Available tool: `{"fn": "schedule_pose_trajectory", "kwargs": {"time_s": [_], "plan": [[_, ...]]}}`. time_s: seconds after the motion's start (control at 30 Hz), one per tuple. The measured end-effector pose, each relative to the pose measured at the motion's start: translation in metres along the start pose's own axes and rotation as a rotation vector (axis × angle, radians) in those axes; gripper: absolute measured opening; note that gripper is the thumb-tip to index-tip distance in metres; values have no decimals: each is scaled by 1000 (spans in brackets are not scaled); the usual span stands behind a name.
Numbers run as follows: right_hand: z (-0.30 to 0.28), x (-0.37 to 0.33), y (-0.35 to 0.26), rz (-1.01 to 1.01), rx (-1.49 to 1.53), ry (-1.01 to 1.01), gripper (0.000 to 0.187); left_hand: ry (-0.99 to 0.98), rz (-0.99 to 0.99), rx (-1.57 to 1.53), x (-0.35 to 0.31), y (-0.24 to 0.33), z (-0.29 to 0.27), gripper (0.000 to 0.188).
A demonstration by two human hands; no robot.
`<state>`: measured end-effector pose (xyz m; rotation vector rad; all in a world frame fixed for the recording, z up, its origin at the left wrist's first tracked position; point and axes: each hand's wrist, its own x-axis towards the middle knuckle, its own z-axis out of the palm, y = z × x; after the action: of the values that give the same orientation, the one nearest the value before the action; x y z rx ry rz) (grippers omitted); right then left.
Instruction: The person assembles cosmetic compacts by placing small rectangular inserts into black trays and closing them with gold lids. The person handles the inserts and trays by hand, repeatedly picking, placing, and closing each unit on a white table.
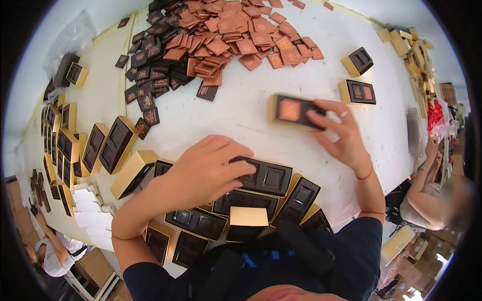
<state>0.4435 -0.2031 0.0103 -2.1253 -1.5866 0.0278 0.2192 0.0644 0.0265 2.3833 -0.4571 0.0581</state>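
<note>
My right hand point(341, 133) grips the right end of a small gold box point(274, 110) with a dark tray, held over the white table. A copper-coloured square point(289, 109) fills its left compartment; my fingers partly cover the right one. My left hand point(211, 168) has its fingers bent over the left end of another gold box with a dark tray point(273, 176), whose compartments look bare. That box lies close to my body. Beyond my hands spreads a big heap of copper-coloured squares point(233, 30), with dark brown squares point(150, 70) along its left side.
Two gold boxes point(358, 62) stand at the right; the nearer one point(357, 92) holds a dark and a copper square. Several gold boxes point(117, 144) are grouped on the left beside white folded cartons point(93, 208). Gold pieces point(414, 55) pile up far right. Another person point(427, 195) is at the right edge.
</note>
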Motion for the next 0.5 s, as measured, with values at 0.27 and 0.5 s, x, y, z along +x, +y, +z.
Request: {"fn": "schedule_pose_trajectory", "kwargs": {"time_s": [0.27, 0.5], "plan": [[-14, 21, -16, 57, -376, 131, 39, -51, -92, 92, -3, 0, 0, 41], [28, 121, 33, -165, -285, 51, 35, 103, -215, 350, -2, -20, -9, 50]]}}
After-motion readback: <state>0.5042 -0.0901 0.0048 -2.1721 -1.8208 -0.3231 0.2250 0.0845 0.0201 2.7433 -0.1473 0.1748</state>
